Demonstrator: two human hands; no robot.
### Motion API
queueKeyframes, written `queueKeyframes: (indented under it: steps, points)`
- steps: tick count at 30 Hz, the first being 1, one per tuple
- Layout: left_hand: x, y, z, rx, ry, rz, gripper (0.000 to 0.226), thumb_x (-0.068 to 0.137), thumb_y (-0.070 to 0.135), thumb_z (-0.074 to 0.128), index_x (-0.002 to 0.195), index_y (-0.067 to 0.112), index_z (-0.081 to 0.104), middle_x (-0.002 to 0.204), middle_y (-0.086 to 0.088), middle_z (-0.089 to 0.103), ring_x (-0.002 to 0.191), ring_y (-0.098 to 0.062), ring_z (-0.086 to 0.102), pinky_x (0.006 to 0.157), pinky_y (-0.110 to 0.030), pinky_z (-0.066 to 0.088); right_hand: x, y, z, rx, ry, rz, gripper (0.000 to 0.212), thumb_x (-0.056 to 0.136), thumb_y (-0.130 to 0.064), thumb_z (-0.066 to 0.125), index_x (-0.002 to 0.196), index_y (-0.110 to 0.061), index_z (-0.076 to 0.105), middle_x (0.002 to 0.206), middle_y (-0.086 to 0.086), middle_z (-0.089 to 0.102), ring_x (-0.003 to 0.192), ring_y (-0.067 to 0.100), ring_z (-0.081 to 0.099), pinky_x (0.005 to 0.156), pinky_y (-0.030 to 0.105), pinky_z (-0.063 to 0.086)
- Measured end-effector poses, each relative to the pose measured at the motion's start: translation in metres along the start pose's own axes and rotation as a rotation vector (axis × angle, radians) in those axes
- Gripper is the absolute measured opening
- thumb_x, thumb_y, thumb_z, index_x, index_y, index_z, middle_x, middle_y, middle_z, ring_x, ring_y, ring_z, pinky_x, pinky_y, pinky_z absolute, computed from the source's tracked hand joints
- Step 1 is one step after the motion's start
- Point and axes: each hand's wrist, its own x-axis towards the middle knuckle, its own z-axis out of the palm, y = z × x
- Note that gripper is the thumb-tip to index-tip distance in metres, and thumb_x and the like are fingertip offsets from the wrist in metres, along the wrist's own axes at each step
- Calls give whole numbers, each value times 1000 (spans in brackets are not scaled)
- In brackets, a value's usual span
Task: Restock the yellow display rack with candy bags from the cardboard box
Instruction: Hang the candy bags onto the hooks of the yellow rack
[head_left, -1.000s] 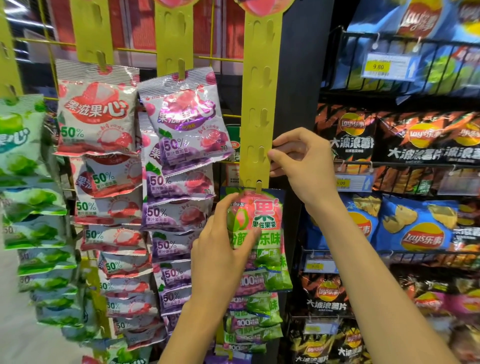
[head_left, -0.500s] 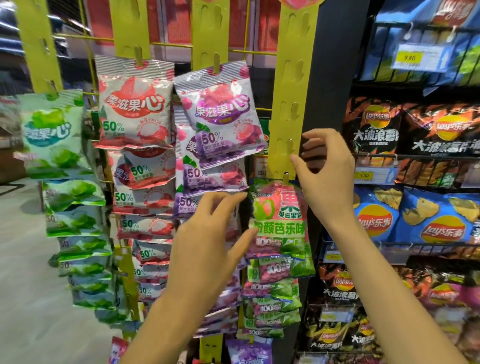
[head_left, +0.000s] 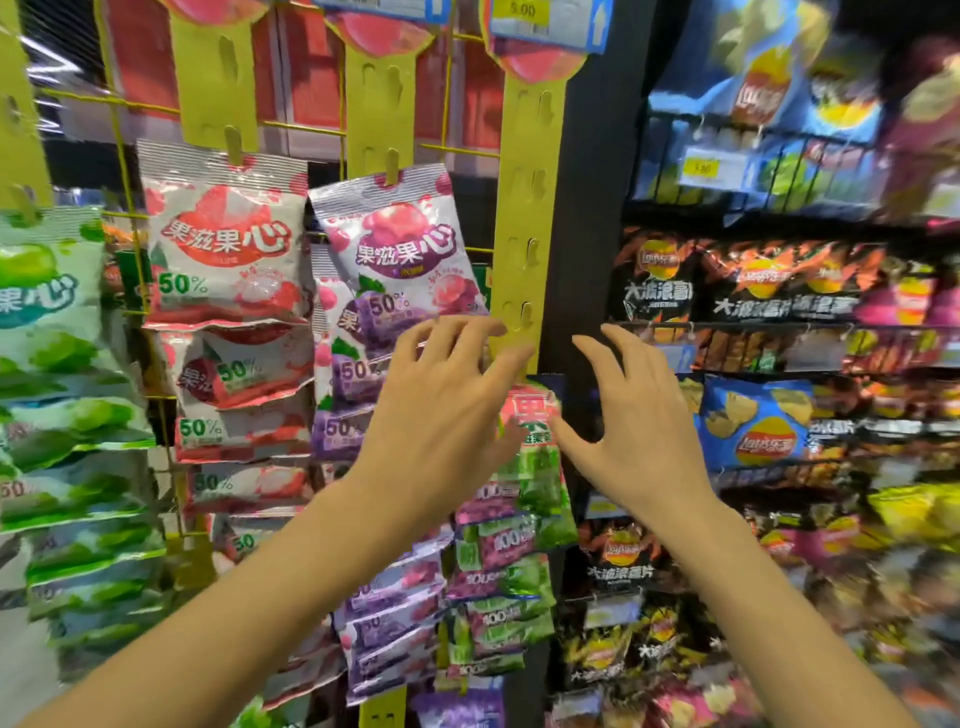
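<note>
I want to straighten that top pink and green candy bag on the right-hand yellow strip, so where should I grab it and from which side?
Probably pinch the pink and green bag by its flat lower side edges, coming from the front. It hangs flat from the yellow strip, facing you, with its top partly hidden behind the left hand. The right hand is open beside it.

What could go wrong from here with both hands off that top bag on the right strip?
1. The top green-and-pink candy bag hangs near the left hand and right hand, both open and empty; a careless pull-back could brush it off its hook.
2. The yellow hanging strip has empty hooks above, so restocking isn't finished.
3. The view is motion-blurred; bag seating can't be confirmed.
</note>
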Motion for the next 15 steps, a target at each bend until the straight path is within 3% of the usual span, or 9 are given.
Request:
queueKeyframes:
  steps: [10, 15]
  points:
    - [26, 107, 33, -126, -83, 158, 69, 69, 52, 77, 127, 21, 57, 122, -6, 57, 106, -33, 55, 90, -44, 42, -78, 99, -54, -222, -89, 178, 75, 87, -50, 64, 149, -20, 35, 155, 9, 33, 144, 30, 29, 116, 46, 32]
    - [27, 176, 65, -208, -136, 268, 66, 71, 50, 76, 125, 17, 59, 121, -11, 59, 110, -37, 56, 88, -45, 43, -130, 153, -69, -293, -144, 302, 71, 90, -49, 59, 150, -21, 33, 155, 9, 32, 144, 30, 28, 117, 43, 29]
